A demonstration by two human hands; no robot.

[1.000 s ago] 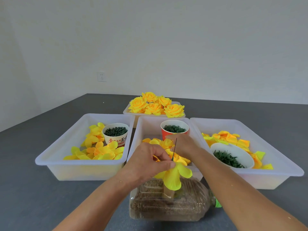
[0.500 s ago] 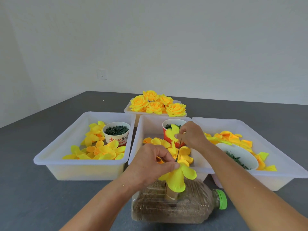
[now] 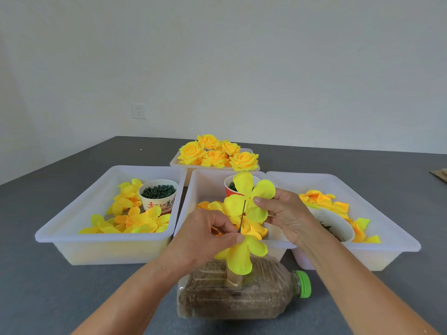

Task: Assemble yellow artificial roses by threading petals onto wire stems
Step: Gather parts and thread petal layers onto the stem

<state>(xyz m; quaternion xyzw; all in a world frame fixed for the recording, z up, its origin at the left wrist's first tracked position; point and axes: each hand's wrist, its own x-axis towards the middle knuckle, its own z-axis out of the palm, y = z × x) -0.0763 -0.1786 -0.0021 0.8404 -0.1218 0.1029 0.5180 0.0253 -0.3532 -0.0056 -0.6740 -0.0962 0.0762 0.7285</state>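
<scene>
A plain off-white wall [image 3: 242, 68] fills the upper half of the view, meeting a second wall [image 3: 36, 105] at a corner on the left. A white electrical outlet [image 3: 138, 111] sits low on it. Below, a dark grey matte surface [image 3: 48, 286] stretches wide under soft, even light.

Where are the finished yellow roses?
In the head view, the finished roses sit in the far white tray, just behind the middle bin.

Head view, looking forward-down (close) over table [image 3: 48, 286]
</scene>
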